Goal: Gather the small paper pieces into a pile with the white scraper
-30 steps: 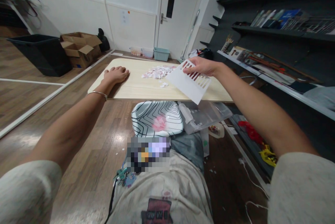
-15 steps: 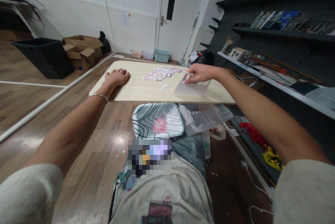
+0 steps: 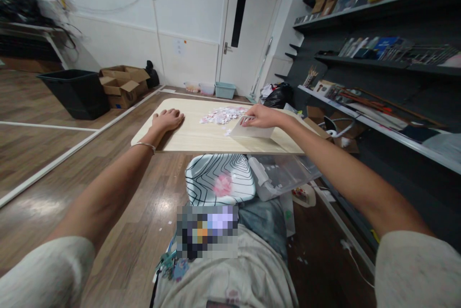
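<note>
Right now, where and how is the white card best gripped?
The card is probably best gripped by its slotted upper edge, coming from above on the right, as the right hand does: the card stands tilted, slots up, plain edge down at the table.

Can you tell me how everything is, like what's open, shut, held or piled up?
Left hand: palm down on the pale board
Right hand: gripping the white slotted card
White slotted card: held, tilted
Paper scraps: loosely heaped
Patterned tray: pink bits inside
Black bin: open-topped
Front cardboard box: flaps open
Door: shut
</note>
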`<state>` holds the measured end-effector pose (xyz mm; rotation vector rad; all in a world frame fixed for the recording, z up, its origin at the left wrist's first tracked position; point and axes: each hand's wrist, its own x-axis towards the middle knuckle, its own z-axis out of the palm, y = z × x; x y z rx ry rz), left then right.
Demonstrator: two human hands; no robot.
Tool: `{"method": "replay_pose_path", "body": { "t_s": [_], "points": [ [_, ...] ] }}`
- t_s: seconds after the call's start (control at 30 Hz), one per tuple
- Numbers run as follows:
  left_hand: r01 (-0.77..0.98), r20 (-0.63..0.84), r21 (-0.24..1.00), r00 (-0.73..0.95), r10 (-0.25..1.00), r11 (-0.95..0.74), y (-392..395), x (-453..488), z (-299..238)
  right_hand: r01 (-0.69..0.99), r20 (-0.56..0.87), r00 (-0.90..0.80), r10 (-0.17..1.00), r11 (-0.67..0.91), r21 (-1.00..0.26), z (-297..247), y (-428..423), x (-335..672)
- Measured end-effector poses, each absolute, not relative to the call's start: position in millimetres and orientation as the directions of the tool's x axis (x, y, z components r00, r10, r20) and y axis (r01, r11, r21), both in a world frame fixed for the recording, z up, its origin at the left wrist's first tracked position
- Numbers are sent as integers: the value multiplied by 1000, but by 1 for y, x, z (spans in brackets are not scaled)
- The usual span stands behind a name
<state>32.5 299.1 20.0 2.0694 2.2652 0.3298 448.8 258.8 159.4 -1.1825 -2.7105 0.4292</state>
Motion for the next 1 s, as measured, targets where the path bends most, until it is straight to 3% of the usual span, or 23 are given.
{"method": "replay_pose_path", "body": {
  "t_s": [0.5,0.6,0.8,1.0],
  "points": [
    [974,141,219,-91,986,59,300,31,16,729,-323,-684,654,612,-305,173,258,507],
    [973,134,223,-93,987,61,299,31,17,745,-297,-666,684,595,-301,171,259,520],
    [970,129,236,-89,988,56,296,32,21,767,-112,-609,785,547,-334,170,249,505],
    [966,140,251,-102,985,65,295,33,21,741,-69,-656,751,625,-245,168,253,463]
  ]
}}
